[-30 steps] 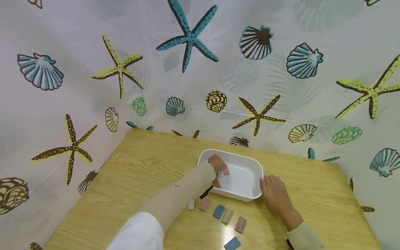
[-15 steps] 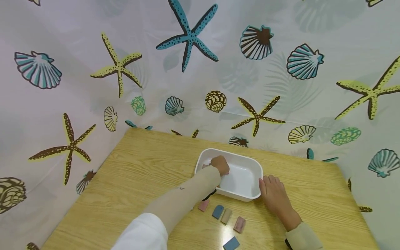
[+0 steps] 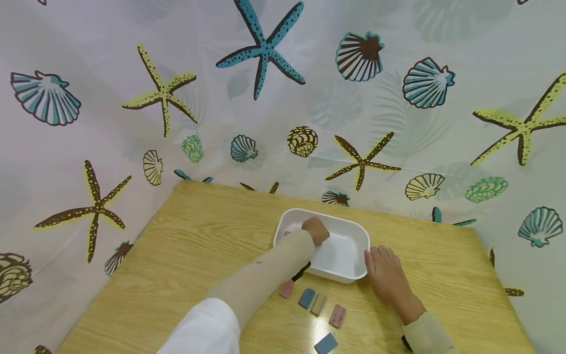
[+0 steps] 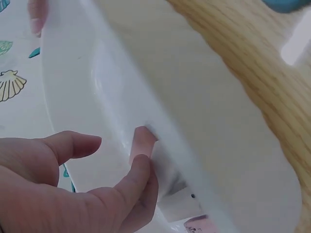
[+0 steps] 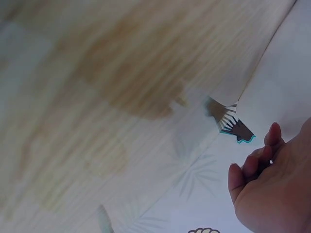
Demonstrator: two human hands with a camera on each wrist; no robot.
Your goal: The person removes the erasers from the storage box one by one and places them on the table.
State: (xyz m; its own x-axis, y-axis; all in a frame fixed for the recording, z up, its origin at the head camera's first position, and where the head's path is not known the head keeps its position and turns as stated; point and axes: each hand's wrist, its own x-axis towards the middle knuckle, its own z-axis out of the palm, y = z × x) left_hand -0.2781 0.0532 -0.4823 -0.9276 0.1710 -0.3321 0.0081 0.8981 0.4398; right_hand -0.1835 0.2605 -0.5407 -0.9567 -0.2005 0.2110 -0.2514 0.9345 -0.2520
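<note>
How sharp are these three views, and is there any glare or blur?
Head view: sharp, with a bright glare patch on the table near the blue block. Left wrist view: the white tray is too close and soft. Right wrist view: the wood is smeared out of focus.

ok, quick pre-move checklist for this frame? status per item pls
1. White tray flat on the table: ok.
2. Right hand steadies the tray's near right corner, fingers straight: ok.
3. Left hand is inside the tray: ok.
4. Left hand's grasp, holding a piece or not: cannot tell.
5. Loose pieces within reach: pink piece, blue piece, tan piece lie just before the tray: ok.
6. Pieces already inside the tray: mostly hidden by the forearm, cannot tell.
</note>
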